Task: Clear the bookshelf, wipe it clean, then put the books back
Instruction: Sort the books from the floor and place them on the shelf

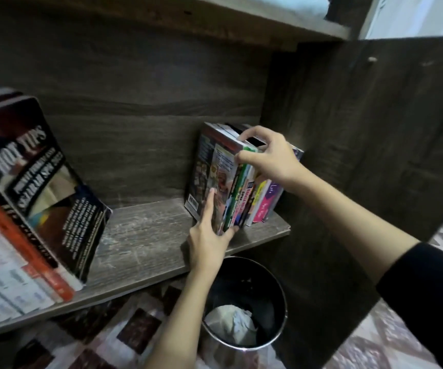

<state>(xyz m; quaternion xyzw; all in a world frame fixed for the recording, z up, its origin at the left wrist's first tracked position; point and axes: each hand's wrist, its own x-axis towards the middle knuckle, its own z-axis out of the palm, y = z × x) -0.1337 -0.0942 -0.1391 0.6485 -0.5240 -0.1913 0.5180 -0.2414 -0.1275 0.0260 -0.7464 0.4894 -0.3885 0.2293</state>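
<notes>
Books (231, 182) at the right end of the shelf (145, 235) are held by both hands: left hand (209, 233) low, right hand (271, 158) on top. Clearing seems underway; next they must be lifted out.

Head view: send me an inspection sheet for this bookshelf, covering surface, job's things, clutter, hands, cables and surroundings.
Surface: shelf board, dark wood, bare middle streaked pale; dust or scuffs, cannot tell.
Job's things: upright books at the right end by the side panel; leaning books at the left; no cloth seen.
Clutter: nothing seen on the shelf.
Hands: left hand grips the upright books' lower end, fingers on the cover, thumb across the spines; right hand pinches their tops.
Cables: nothing seen.
Surroundings: black bin below the shelf, holding crumpled paper; patterned floor.
</notes>
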